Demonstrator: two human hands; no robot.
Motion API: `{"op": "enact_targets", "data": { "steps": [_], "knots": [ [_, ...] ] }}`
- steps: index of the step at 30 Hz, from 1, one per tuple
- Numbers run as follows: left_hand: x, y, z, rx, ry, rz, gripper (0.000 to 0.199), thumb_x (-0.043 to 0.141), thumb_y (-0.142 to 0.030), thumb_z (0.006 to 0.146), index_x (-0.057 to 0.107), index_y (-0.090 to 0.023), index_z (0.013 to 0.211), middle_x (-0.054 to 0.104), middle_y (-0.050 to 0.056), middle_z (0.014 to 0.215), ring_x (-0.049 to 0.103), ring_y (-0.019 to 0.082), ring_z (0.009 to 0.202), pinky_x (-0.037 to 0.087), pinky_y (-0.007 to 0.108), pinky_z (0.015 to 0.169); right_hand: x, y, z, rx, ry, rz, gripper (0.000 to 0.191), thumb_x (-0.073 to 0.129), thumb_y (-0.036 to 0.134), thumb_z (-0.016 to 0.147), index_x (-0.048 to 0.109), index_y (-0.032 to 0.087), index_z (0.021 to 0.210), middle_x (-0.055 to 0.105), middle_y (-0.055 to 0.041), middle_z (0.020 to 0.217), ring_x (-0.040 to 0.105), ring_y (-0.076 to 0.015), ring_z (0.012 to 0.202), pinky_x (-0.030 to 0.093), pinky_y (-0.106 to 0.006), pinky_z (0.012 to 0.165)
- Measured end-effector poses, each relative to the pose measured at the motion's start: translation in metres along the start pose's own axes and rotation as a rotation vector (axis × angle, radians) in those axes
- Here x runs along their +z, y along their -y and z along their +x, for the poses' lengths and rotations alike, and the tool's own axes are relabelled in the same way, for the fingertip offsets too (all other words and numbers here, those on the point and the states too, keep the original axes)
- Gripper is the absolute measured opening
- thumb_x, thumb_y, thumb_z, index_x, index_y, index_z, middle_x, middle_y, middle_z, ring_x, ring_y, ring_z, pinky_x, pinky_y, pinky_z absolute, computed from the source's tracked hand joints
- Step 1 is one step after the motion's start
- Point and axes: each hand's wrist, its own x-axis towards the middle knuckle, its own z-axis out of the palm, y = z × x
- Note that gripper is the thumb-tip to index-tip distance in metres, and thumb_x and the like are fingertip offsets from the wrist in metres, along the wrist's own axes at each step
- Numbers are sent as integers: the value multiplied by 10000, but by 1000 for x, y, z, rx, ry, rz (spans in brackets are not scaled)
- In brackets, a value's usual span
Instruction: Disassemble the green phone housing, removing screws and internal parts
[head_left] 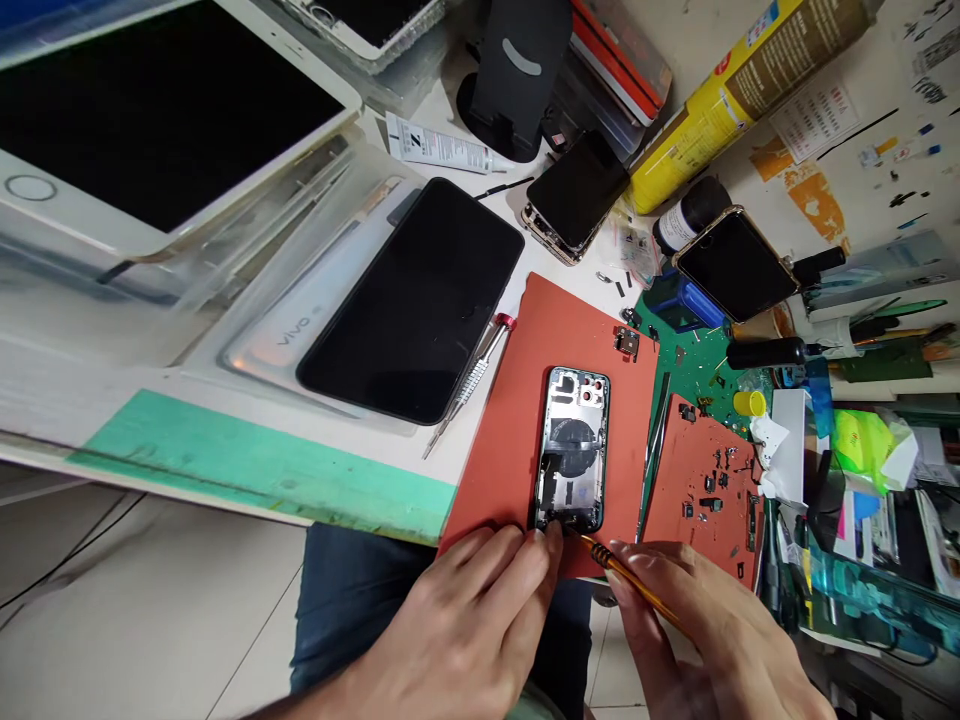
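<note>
Yellow screwdriver point(637, 585) in right hand point(697, 625), left point(457, 620) steadying phone point(571, 450).

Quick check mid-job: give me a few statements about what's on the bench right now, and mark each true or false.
1. The right hand holds a yellow screwdriver with its tip at the lower end of the phone housing. True.
2. The left hand holds tweezers. False: its fingers rest on the housing, and the tweezers lie between the two mats.
3. The housing lies on the large red mat. True.
4. The steel screwdriver lies on the small mat. False: it lies on the table, along the large mat's left edge.
</note>
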Motion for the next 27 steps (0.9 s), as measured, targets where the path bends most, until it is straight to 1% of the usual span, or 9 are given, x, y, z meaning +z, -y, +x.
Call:
{"op": "enact_targets", "data": {
  "steps": [3,5,8,12,17,20,22,24,27],
  "knots": [
    [2,1,-4,1,-21,-4,340,418,-34,1032,743,-97,952,754,117,1099,661,249,958,594,402,873,-1,0,17,-87,0,-4,221,731,23,944,754,171,1106,787,-12,851,771,-146,718,696,-258,799],
    [3,1,-6,2,-19,-8,334,425,-34,1025,747,-96,964,755,117,1099,662,245,956,598,397,874,1,0,23,-90,-15,27,175,697,12,960,744,146,1062,750,-12,815,729,-125,681,678,-256,773],
    [3,1,-6,3,2,-24,341,423,-37,1022,760,-90,1023,761,118,1106,668,236,967,602,383,883,2,1,27,-108,-7,23,215,666,-5,966,743,133,1112,721,-1,766,725,-139,690,669,-294,766],
    [2,0,-5,0,13,-23,318,453,-72,1011,767,-116,998,768,128,1124,682,246,1015,610,390,885,2,3,28,-100,12,14,253,680,-36,939,738,150,1099,689,18,698,707,-155,663,629,-316,669],
    [2,0,-5,0,5,-28,287,490,-138,1031,769,-134,966,771,120,1108,688,245,1007,622,380,871,2,7,29,-89,15,25,287,632,-67,930,745,132,1103,710,-4,767,708,-153,707,638,-338,749],
    [1,0,-3,-14,-20,-33,290,497,-157,1039,771,-142,949,774,116,1079,686,248,995,622,384,870,3,10,29,-50,-11,-16,269,658,-51,930,745,160,1072,678,9,712,723,-177,710,605,-342,677],
    [1,-1,-3,-18,-20,-37,320,478,-183,1057,777,-133,953,774,124,1070,683,252,977,623,384,851,4,10,30,-79,1,4,247,659,-47,930,727,151,1060,674,9,718,677,-157,667,579,-327,632],
    [1,-1,-2,-17,-27,-40,357,463,-225,1079,781,-131,947,774,123,1062,682,250,960,623,380,838,3,9,31,-107,13,30,252,640,-64,926,714,135,1061,667,10,724,635,-140,647,576,-324,637],
    [0,-1,-1,-14,-30,-32,387,474,-278,1099,777,-137,905,772,119,1047,683,245,941,621,380,842,2,8,32,-105,49,20,270,646,-84,918,721,124,1071,649,16,699,651,-151,669,585,-341,683]
  ]
}}
